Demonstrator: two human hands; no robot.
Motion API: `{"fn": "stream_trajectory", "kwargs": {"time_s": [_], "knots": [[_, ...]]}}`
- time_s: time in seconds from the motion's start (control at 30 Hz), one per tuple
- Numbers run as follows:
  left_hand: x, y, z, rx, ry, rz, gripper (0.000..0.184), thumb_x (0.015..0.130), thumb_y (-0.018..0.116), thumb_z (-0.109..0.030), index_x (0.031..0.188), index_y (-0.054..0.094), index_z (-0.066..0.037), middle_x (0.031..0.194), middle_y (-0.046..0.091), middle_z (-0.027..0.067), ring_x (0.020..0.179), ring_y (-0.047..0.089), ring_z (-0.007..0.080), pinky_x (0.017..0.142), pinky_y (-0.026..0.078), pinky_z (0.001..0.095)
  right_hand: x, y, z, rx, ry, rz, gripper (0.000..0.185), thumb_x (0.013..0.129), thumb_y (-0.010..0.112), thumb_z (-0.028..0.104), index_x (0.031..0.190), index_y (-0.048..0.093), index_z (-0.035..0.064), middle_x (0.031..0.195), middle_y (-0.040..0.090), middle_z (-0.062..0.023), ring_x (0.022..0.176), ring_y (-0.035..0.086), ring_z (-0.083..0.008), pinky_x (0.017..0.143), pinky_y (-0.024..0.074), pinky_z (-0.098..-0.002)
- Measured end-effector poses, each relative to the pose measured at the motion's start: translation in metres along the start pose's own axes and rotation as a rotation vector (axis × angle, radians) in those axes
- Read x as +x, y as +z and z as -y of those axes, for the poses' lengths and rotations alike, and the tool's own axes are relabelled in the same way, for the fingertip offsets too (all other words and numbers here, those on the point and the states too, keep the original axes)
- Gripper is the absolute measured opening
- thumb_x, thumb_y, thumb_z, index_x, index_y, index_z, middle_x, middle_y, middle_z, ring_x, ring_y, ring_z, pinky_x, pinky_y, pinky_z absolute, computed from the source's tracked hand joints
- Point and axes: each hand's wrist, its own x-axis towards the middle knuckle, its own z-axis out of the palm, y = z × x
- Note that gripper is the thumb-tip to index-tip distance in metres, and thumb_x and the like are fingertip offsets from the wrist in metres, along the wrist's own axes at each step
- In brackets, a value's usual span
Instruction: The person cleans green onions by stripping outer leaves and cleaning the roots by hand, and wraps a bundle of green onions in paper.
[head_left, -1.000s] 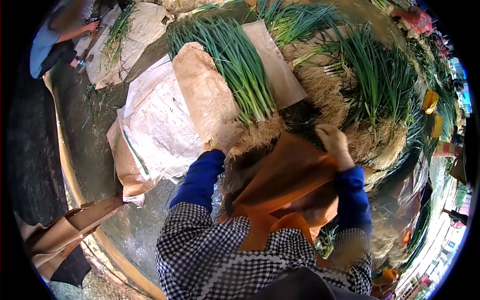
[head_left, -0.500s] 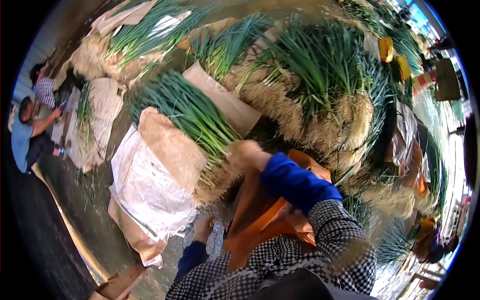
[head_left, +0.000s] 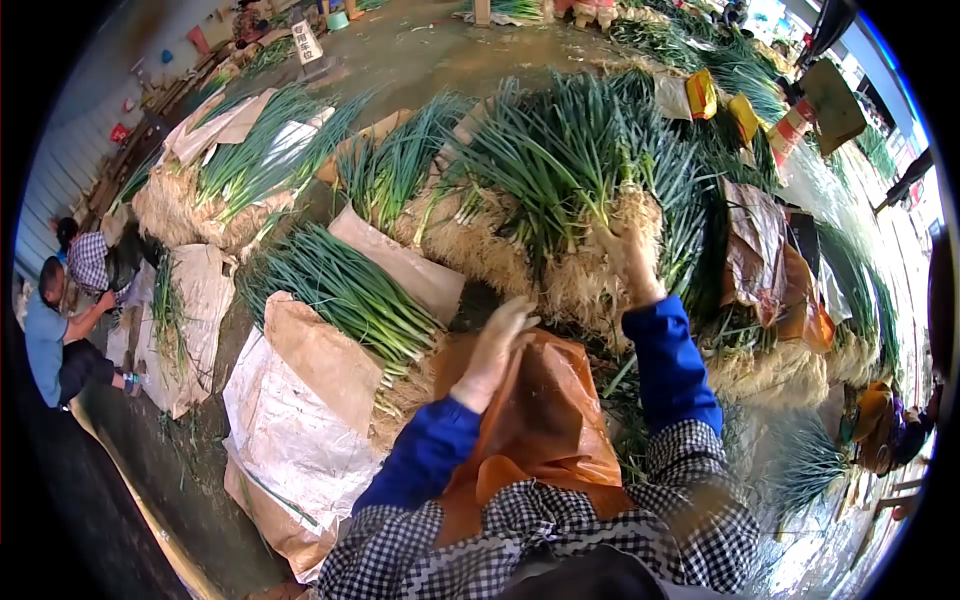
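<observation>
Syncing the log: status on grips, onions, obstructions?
Left grip open by orange apron. Right grip at onion roots, hold unclear. Onions piled, roots nearest. Nothing visibly blocking either.

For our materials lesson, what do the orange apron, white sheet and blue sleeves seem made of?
Apron: probably glossy plastic or rubber; it shines along folds.
Sheet: perhaps plastic or paper, crumpled with sharp creases.
Sleeves: likely matt cloth, softly wrinkled.

glare at right | fisheye-bent edges, black corners | left hand [head_left: 495,348] perhaps slightly motion-blurred
</observation>
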Motion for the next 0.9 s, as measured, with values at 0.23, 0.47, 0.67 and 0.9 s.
{"fn": "stream_trajectory", "kwargs": {"time_s": [0.23,0.47,0.67,0.9], "knots": [[0.011,0.096,0.126,-0.156,-0.394,0.096,0.029,0.090,0.055,-0.019,0.116,0.052,-0.006,0.098,0.059,0.0060,0.087,0.059,0.0164,0.071,0.051,0.0296,-0.099,0.031,-0.086,-0.016,-0.094,-0.141,0.032,0.088,0.054,0.032,0.074,0.064,0.0062,0.058,0.056,-0.0110,0.056,0.058,-0.0296,0.054,0.0460,-0.0368],[-0.009,0.096,0.167,-0.368,-0.477,-0.062,0.012,0.091,0.054,-0.011,0.097,0.059,-0.002,0.079,0.058,0.0025,0.063,0.054,0.0119,0.057,0.046,0.0234,-0.149,0.004,-0.116,-0.574,-0.305,-0.222,0.037,0.087,0.053,0.035,0.060,0.058,0.0102,0.056,0.056,-0.0108,0.052,0.058,-0.0295,0.047,0.0453,-0.0403],[-0.017,0.097,0.134,-0.287,-0.506,0.074,0.013,0.092,0.052,-0.013,0.095,0.061,-0.004,0.076,0.062,0.0036,0.065,0.058,0.0123,0.055,0.047,0.0225,-0.211,-0.012,-0.142,-0.588,-0.308,-0.026,0.033,0.084,0.054,0.032,0.058,0.057,0.0117,0.057,0.057,-0.0073,0.055,0.060,-0.0262,0.049,0.0464,-0.0397],[0.011,0.085,0.082,-0.200,-0.277,0.476,0.032,0.081,0.043,0.003,0.111,0.052,-0.001,0.085,0.062,0.0133,0.081,0.060,0.0234,0.074,0.053,0.0366,-0.137,-0.064,-0.233,-0.094,0.340,0.031,0.047,0.089,0.044,0.047,0.107,0.063,0.0072,0.104,0.063,-0.0185,0.095,0.061,-0.0298,0.083,0.0480,-0.0358]]}}
